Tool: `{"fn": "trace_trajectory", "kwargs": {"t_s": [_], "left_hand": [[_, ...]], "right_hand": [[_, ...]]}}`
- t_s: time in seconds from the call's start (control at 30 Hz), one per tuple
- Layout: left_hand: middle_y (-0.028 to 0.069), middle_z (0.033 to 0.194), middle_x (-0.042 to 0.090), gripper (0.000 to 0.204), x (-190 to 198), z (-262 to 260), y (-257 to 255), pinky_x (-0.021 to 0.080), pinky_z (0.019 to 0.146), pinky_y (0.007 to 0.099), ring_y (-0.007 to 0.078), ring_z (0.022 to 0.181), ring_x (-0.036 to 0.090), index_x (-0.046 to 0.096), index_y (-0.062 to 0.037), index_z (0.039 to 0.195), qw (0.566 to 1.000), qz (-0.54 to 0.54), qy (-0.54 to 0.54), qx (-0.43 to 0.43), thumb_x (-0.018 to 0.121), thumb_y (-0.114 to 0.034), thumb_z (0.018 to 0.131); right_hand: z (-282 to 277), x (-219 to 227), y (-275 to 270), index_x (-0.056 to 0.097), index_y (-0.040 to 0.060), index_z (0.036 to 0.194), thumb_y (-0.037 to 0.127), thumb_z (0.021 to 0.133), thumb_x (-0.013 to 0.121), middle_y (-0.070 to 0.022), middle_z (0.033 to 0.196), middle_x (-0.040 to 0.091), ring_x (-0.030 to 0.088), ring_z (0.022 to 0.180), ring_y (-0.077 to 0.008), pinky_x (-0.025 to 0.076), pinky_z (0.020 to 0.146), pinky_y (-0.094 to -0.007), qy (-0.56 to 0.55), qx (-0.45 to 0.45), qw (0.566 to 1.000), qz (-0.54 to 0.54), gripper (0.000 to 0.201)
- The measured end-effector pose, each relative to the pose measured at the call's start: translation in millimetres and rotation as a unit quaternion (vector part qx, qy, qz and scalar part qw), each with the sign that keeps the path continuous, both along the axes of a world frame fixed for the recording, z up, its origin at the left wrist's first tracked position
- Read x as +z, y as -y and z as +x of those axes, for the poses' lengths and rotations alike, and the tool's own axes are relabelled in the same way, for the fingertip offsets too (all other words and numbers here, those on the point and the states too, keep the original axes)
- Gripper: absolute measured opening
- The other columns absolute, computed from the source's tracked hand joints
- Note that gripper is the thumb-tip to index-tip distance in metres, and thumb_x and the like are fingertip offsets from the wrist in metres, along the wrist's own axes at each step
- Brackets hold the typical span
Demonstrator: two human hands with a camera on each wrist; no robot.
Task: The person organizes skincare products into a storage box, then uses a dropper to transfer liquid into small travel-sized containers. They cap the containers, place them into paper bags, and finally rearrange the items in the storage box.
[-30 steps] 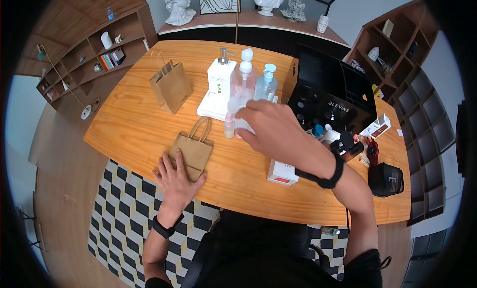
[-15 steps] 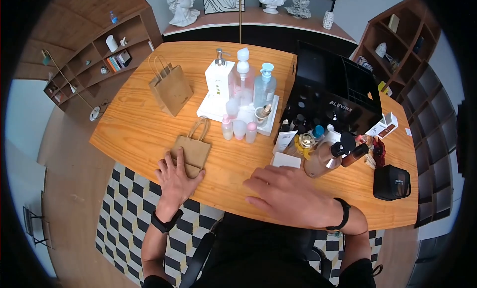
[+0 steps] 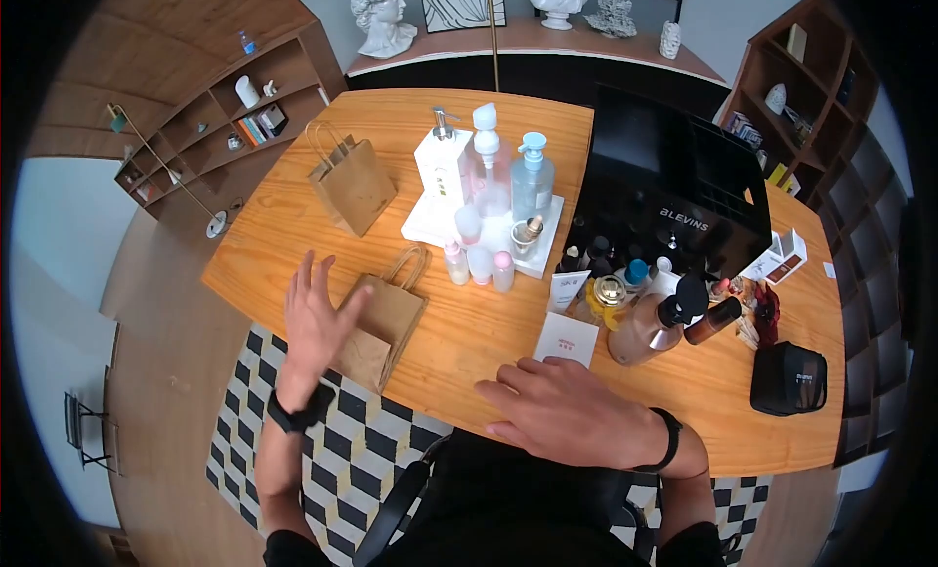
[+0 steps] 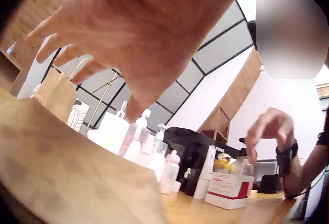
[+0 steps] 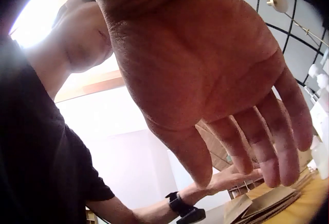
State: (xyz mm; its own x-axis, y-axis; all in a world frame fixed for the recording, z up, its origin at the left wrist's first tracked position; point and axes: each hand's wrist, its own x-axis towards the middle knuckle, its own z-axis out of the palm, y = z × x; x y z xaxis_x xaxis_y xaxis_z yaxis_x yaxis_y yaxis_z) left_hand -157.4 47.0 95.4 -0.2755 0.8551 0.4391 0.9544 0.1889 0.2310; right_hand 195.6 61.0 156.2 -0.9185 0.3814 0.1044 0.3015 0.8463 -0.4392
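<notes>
A brown paper bag (image 3: 393, 313) with twisted handles lies folded flat near the table's front left edge. My left hand (image 3: 315, 318) hovers at its left side, fingers spread and holding nothing; the left wrist view shows the bag's brown side below the raised palm. With fingers loosely bent and nothing in them, my right hand (image 3: 567, 411) is over the front edge of the table, just in front of a white box (image 3: 567, 340). Small pink-topped bottles (image 3: 503, 272) stand in a short row between the bag and a white tray (image 3: 430, 222).
An upright paper bag (image 3: 354, 186) stands at the back left. On the tray are a white pump dispenser (image 3: 445, 166) and a blue pump bottle (image 3: 532, 181). A black case (image 3: 674, 196), a brown pump bottle (image 3: 645, 332) and a black pouch (image 3: 788, 379) occupy the right.
My right hand has drawn back from the small bottles to the front edge. The left hand has lifted off the flat bag and moved left, its fingers spreading.
</notes>
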Motion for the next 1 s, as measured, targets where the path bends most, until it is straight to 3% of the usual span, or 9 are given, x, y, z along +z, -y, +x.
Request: {"fn": "trace_trajectory", "kwargs": {"t_s": [0.1,0.2,0.33,0.43,0.53,0.6,0.8,0.93,1.0], "left_hand": [[0.0287,0.13,0.071,0.055,-5.4,-52.3,-46.9,0.056,0.099,0.0456,0.0373,0.123,0.069,0.07,0.0019,0.124,0.99,-0.041,0.128,-0.034,0.083,-0.04,0.092],[0.0249,0.109,0.077,0.048,-12.5,-93.6,-95.0,0.059,0.085,0.0433,0.0324,0.104,0.076,0.073,0.0025,0.114,0.985,-0.055,0.161,-0.032,0.085,-0.037,0.09],[0.0243,0.104,0.077,0.051,-29.4,-126.0,-146.9,0.06,0.081,0.0429,0.031,0.096,0.078,0.074,0.0024,0.114,0.992,-0.057,0.111,-0.024,0.087,-0.038,0.087],[0.0248,0.105,0.077,0.046,-35.6,-128.2,-165.4,0.059,0.087,0.0446,0.0355,0.101,0.076,0.076,0.001,0.106,0.995,0.048,0.083,-0.007,0.085,-0.04,0.087],[0.0205,0.087,0.079,0.037,-17.2,-118.6,-165.6,0.06,0.077,0.0421,0.0312,0.085,0.078,0.077,0.0032,0.101,0.987,-0.025,0.147,0.062,0.08,-0.033,0.091],[0.0176,0.076,0.078,0.027,-22.1,-133.0,-165.9,0.059,0.074,0.0383,0.0271,0.081,0.078,0.078,0.0028,0.097,0.981,-0.006,0.195,-0.024,0.075,-0.024,0.093],[0.0211,0.086,0.073,0.021,40.2,-70.0,-73.8,0.056,0.068,0.0405,0.031,0.076,0.075,0.076,0.0052,0.098,0.992,0.064,0.094,-0.053,0.076,-0.015,0.094],[0.0212,0.086,0.063,0.02,61.7,-13.1,9.5,0.052,0.066,0.0445,0.0385,0.078,0.068,0.071,0.0072,0.095,0.986,0.101,0.07,-0.11,0.08,-0.011,0.092],[0.0207,0.114,0.075,0.011,71.3,15.8,43.6,0.059,0.075,0.0431,0.0392,0.085,0.071,0.073,0.0053,0.094,0.975,0.1,-0.022,-0.199,0.076,0.002,0.085]], "right_hand": [[6.6,0.0,-2.4,0.062,-0.0024,0.111,0.024,0.1,0.071,-0.0168,0.098,0.067,0.069,0.093,-0.0339,0.055,0.076,-0.0436,0.002,0.03,1.0,0.003,0.03],[12.2,1.7,0.4,0.062,-0.004,0.11,0.022,0.098,0.072,-0.0176,0.096,0.067,0.069,0.092,-0.0347,0.056,0.075,-0.0436,-0.032,0.031,0.999,0.018,0.031],[17.7,3.1,-0.4,0.062,-0.0049,0.113,0.021,0.098,0.073,-0.0185,0.099,0.067,0.07,0.094,-0.0356,0.057,0.078,-0.0439,-0.019,0.029,0.999,0.013,0.032],[17.8,0.1,-0.1,0.062,-0.0055,0.117,0.021,0.098,0.072,-0.0192,0.1,0.068,0.07,0.095,-0.0365,0.057,0.079,-0.0445,-0.012,0.03,0.999,0.007,0.034],[17.9,1.5,1.4,0.061,-0.0058,0.119,0.021,0.098,0.072,-0.0195,0.101,0.068,0.07,0.095,-0.037,0.057,0.079,-0.045,-0.02,0.035,0.999,0.005,0.036],[18.2,2.8,0.3,0.061,-0.0059,0.12,0.021,0.098,0.072,-0.0195,0.101,0.068,0.07,0.095,-0.0371,0.057,0.079,-0.045,-0.021,0.039,0.999,0.0,0.036],[15.3,13.1,-0.1,0.062,-0.0027,0.117,0.023,0.098,0.073,-0.0168,0.1,0.067,0.07,0.091,-0.0321,0.056,0.073,-0.0435,-0.029,0.029,0.999,0.031,0.033],[4.3,20.1,-0.8,0.066,0.0012,0.117,0.015,0.096,0.075,-0.0129,0.105,0.067,0.07,0.09,-0.0304,0.057,0.077,-0.0405,-0.199,-0.044,0.979,0.027,0.027],[2.7,25.2,0.0,0.07,-0.0015,0.116,0.001,0.092,0.075,-0.0137,0.11,0.069,0.071,0.091,-0.0297,0.059,0.077,-0.0392,-0.305,-0.084,0.948,0.025,0.024]]}}
